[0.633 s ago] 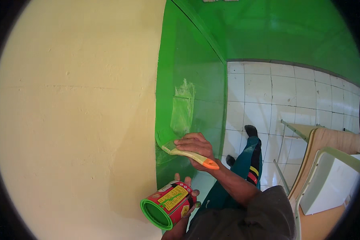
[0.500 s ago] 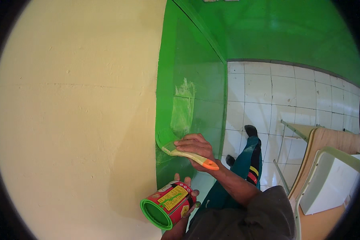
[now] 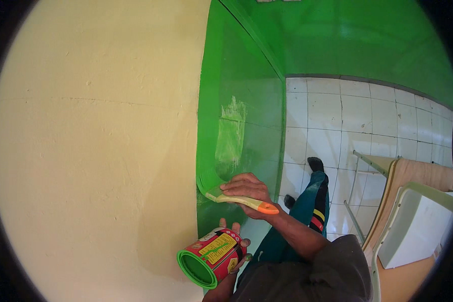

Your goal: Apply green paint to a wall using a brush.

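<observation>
My right hand [image 3: 247, 190] grips a paintbrush [image 3: 236, 199] with a pale handle and an orange tip. Its bristles, loaded with green, press against the green part of the wall [image 3: 209, 121], close to the border with the cream part [image 3: 100, 151]. Below it, my left hand [image 3: 240, 247] is wrapped round a red paint can [image 3: 210, 254] with a yellow label panel. Green paint coats the can's rim and inside, and a streak runs down its side. A pale, scraped-looking patch [image 3: 230, 136] shows on the green wall beyond the brush.
White floor tiles [image 3: 357, 113] lie to the right, meeting another green wall [image 3: 357, 40] at the back. A chair [image 3: 412, 201] with wooden and metal parts stands at the right, with a white box-like object [image 3: 410, 226] on it. My legs [image 3: 314, 196] show beside it.
The brush and my right hand have shifted very slightly to the right and away from me along the wall. The left hand and can stay almost in place.
</observation>
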Demonstrator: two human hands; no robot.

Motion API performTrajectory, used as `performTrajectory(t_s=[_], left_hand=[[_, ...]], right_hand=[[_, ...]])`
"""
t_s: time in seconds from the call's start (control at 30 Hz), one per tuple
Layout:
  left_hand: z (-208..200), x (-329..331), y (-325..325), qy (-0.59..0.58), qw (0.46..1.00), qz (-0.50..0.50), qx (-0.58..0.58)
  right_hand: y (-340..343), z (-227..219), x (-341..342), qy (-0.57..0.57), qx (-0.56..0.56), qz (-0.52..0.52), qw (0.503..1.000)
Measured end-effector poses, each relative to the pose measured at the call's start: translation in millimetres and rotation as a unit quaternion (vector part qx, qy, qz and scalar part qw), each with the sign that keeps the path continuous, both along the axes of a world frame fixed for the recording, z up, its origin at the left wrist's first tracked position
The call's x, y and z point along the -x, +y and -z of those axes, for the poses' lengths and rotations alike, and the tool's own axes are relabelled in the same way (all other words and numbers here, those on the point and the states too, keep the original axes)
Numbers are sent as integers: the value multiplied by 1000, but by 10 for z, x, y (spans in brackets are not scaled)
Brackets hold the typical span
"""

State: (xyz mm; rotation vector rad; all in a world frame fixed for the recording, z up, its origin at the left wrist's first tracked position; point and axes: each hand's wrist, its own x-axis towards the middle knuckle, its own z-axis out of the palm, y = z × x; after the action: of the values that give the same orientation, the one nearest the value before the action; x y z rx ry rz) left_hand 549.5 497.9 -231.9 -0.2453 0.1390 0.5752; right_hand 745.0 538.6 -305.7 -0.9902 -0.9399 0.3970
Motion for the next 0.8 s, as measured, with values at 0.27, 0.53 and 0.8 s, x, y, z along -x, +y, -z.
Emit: performTrajectory(t_s=[0.27, 0.53, 0.8], left_hand=[[-71, 49, -59, 4, 1000, 1, 4], [-123, 0, -95, -4, 1000, 9, -16], [-159, 14, -131, 15, 1000, 11, -18]], right_hand=[[-213, -88, -327, 251, 94, -220, 938], [158, -79, -395, 255, 116, -200, 939], [326, -125, -534, 259, 115, -177, 943]])
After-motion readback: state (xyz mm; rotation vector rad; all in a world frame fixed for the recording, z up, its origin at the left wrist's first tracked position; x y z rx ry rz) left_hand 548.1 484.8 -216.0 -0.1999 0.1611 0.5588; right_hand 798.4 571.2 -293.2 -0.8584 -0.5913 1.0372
